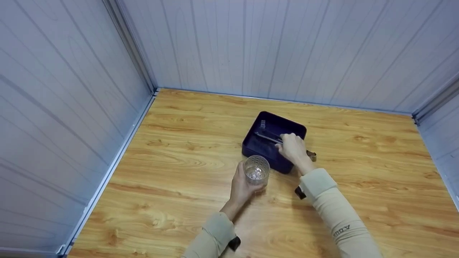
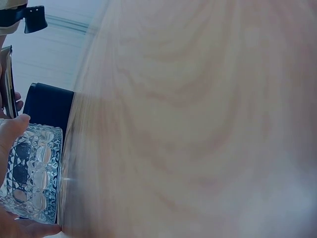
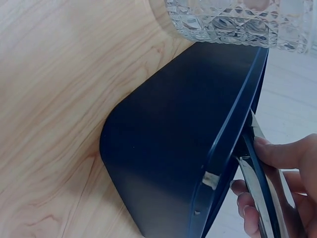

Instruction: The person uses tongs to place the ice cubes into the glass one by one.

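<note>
In the head view my left hand grips a clear cut-glass tumbler, its mouth tipped up toward the camera, beside the near left edge of a dark blue tray. The tumbler's faceted side fills the lower left of the left wrist view, fingers wrapped around it. My right hand is over the tray, holding metal tongs with thumb and fingers around both arms. The tongs' front ends reach into the tray; their rear end sticks out past its right side. A small clear patterned piece shows near the tray's far left corner.
The tray stands on a wood-grain tabletop. Pale panel walls rise behind and at both sides. Black straps with small blocks are on both wrists. A pale chip marks the tray's rim.
</note>
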A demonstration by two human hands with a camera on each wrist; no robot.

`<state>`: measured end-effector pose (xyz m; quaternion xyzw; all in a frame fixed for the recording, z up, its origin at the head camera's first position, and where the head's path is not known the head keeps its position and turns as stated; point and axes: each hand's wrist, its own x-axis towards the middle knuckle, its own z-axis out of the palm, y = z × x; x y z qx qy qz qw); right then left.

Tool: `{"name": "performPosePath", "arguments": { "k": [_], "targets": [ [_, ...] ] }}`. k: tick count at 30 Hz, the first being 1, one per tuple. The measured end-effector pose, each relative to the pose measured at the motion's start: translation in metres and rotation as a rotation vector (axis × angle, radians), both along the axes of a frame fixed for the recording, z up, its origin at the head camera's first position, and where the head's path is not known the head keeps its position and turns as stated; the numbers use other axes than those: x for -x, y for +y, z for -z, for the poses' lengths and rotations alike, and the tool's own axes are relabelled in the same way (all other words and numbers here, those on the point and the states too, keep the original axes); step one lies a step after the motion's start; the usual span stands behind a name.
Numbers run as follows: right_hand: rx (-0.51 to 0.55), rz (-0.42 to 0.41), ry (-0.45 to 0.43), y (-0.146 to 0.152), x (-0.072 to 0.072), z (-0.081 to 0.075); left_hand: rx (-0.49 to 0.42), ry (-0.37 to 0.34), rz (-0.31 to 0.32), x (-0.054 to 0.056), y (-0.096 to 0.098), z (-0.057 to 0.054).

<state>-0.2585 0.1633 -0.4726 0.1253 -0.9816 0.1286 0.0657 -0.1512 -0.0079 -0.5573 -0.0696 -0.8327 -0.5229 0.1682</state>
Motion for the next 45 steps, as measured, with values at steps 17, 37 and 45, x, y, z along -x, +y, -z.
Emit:
{"name": "performPosePath", "arguments": {
  "k": [17,37,45],
  "targets": [
    [-0.008,0.000,0.025,-0.007,0.009,0.004,0.003,-0.001,-0.006,0.001,0.000,0.001],
    [0.015,0.015,0.012,-0.009,0.012,0.006,0.029,-0.008,-0.029,0.001,-0.001,0.001],
    [0.020,0.018,0.007,-0.008,0.013,0.008,0.028,-0.013,-0.028,0.001,0.000,0.002]
  ]
}}
